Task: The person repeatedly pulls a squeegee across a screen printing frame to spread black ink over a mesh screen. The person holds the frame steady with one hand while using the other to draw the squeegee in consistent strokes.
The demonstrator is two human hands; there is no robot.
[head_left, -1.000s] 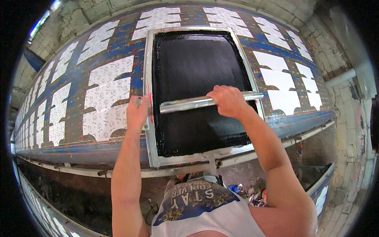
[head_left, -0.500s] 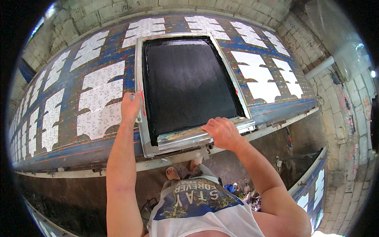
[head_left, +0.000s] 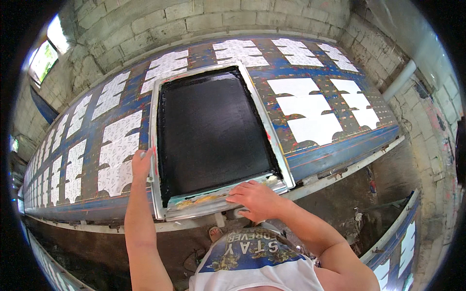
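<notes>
My left hand [head_left: 141,166] grips the left rail of a rectangular screen frame [head_left: 256,99] lying on the long printing table [head_left: 339,148]. Glossy black ink [head_left: 211,126] covers the screen's inside. A metal squeegee [head_left: 199,199], smeared with yellow and pale green, lies along the near end of the screen. My right hand [head_left: 257,201] is curled over the squeegee and the near edge of the frame, fingers on top and thumb lower down. White cut pieces [head_left: 308,109] lie right of the frame; pieces with small grey printed figures [head_left: 119,155] lie to its left.
Rows of more cut pieces [head_left: 242,53] run along the table. A second table edge [head_left: 388,233] with white pieces is at lower right. Block walls [head_left: 252,17], a grey pipe [head_left: 400,77] and windows [head_left: 43,60] surround the table. My sandaled foot [head_left: 215,233] shows below.
The squeegee moved from the screen's middle to its near end, my right hand with it. My left hand stayed on the frame. The view shifted, showing more wall; the frame appears turned slightly.
</notes>
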